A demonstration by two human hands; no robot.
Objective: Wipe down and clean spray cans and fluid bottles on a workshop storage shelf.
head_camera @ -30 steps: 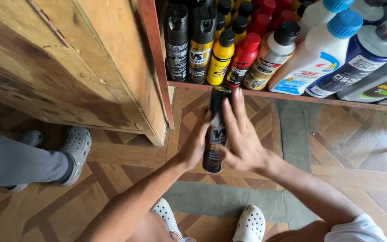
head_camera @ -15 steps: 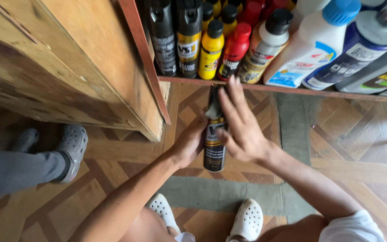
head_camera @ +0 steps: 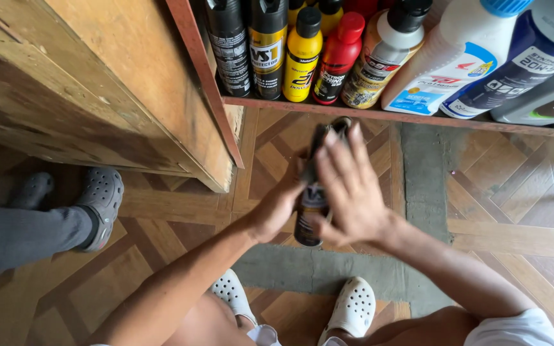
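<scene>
I hold a black spray can (head_camera: pixel 310 205) upright in front of me, just below the shelf edge. My left hand (head_camera: pixel 277 204) grips its left side from behind. My right hand (head_camera: pixel 347 189) lies flat over its front and right side, fingers stretched up to the cap, hiding most of the can. On the red-edged shelf (head_camera: pixel 367 114) above stand two black spray cans (head_camera: pixel 248 45), a yellow bottle (head_camera: pixel 302 54), a red bottle (head_camera: pixel 338 57) and a dark-capped bottle (head_camera: pixel 379 57).
Bigger white (head_camera: pixel 460 57) and blue (head_camera: pixel 533 57) bottles fill the shelf's right part. A worn wooden cabinet (head_camera: pixel 91 83) stands at left. Another person's grey-trousered leg and grey clog (head_camera: pixel 100 202) are on the parquet floor at left. My white clogs (head_camera: pixel 354 307) are below.
My right hand has slid up and over the front of the can, covering more of it. The view has moved slightly closer to the shelf; the can stays about where it was.
</scene>
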